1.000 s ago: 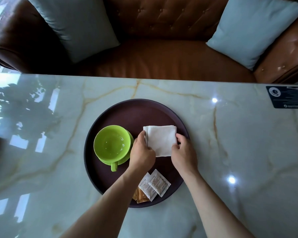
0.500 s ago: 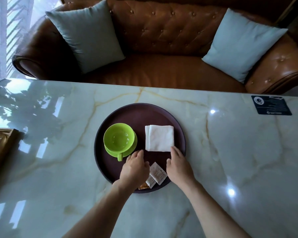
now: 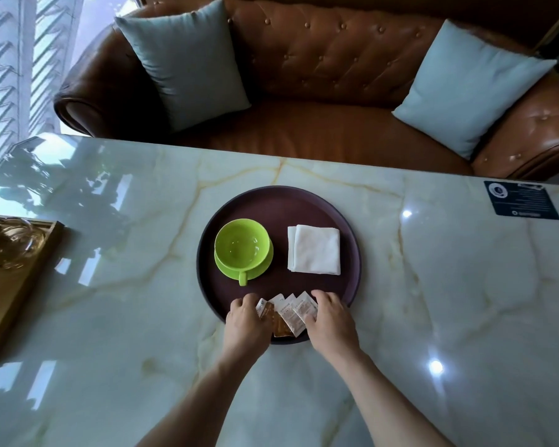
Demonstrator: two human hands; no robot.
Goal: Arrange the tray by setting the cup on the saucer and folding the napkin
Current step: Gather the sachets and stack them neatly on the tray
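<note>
Both main steps apparently done, with cup seated on saucer and folded napkin released on tray; now left hand and right hand, fingers curled, pinching fanned sachets.

Views: one, head-worn, wide-angle.
Position: above the near edge of the pale veined marble table.
Facing: forward and steeply down, toward the brown tufted leather sofa.
Nearness: round dark maroon tray mid-frame, forearms entering from below.
Overlap: none.
</note>
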